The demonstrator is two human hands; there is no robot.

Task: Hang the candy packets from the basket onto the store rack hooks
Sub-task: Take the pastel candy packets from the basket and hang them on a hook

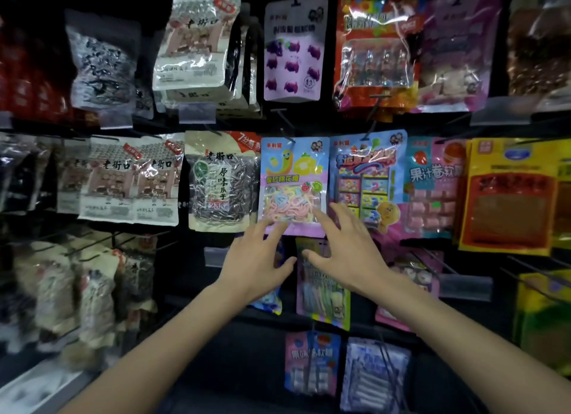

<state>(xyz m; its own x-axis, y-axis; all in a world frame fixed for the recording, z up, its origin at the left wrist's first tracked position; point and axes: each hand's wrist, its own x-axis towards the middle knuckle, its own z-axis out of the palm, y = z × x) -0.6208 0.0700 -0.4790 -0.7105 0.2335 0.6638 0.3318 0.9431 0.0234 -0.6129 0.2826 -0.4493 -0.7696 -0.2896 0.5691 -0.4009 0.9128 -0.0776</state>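
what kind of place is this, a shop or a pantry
Most likely a shop's snack aisle: sealed packets like the pastel blue-and-pink candy packet hang on black wire hooks, with clear plastic price-tag holders between the rows.

View 1 of 1: a wide-angle camera worn on the person's head, facing forward at the store rack (324,121). It sits near enough that hung packets fill the picture from left to right. Both forearms enter from the near bottom edge, and the left hand (259,259) and right hand (349,249) meet close to the centre. Outer rows curve and blur toward the corners.
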